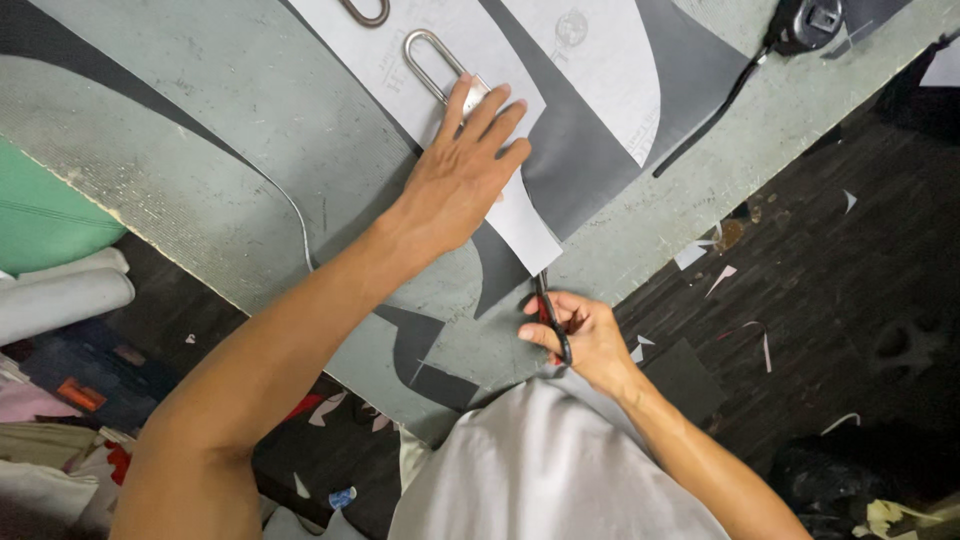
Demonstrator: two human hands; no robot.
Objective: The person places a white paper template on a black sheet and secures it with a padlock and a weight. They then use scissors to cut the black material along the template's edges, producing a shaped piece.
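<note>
Nearest the lens, a pale grey shirt [545,470] fills the lower middle, with both bare forearms reaching out from it. At far left a green fabric roll [45,215] and white fabric rolls [60,295] lie below the edge of the grey-green cutting table [200,130]. Over the table spreads a thin dark grey fabric sheet [575,160], with a white paper pattern piece [525,225] laid on top. The left hand [462,170] lies flat on that pattern, fingers straight and close together, pressing it down; its fingertips touch a silver metal U-shaped weight [440,65]. The top of a second metal loop [365,12] shows at the upper edge. Just below the pattern's lower corner, the right hand [580,335] is closed around the handles of black-handled scissors [550,315], blades pointing up toward the fabric at the table's edge. A black corded tool [805,25] rests at upper right. Paper and cloth scraps [725,270] dot the dark wooden floor [850,300].

Fabric and paper both look light, limp and apt to slide, so I judge a flat palm near the cut line the best hold.
</note>
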